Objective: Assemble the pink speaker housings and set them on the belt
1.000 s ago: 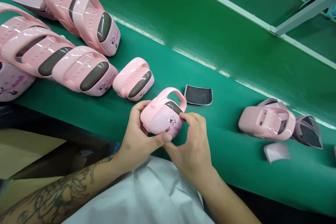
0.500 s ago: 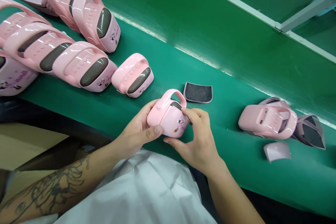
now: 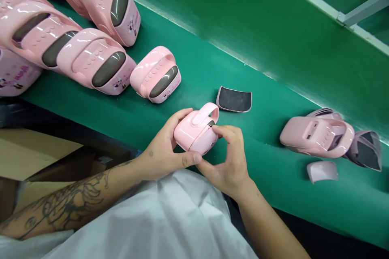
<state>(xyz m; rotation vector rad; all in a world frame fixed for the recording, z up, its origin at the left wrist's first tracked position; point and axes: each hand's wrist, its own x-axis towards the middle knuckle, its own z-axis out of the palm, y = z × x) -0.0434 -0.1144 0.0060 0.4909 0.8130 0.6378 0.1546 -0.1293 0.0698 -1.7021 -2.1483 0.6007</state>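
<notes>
Pink handled case (image 3: 194, 129) is between two hands, above green bench (image 3: 267, 178). Left hand (image 3: 170, 149) wraps its side; right hand (image 3: 229, 158) pinches printed end, print mostly hidden. Upper-left pink cases (image 3: 91, 60) are cut off by view edge.

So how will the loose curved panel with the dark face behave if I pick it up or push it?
The panel looks thin-edged and holds its curve, so it is probably stiff and fairly light. Its ends seem to curl upward, so it may rock if pressed.
</notes>
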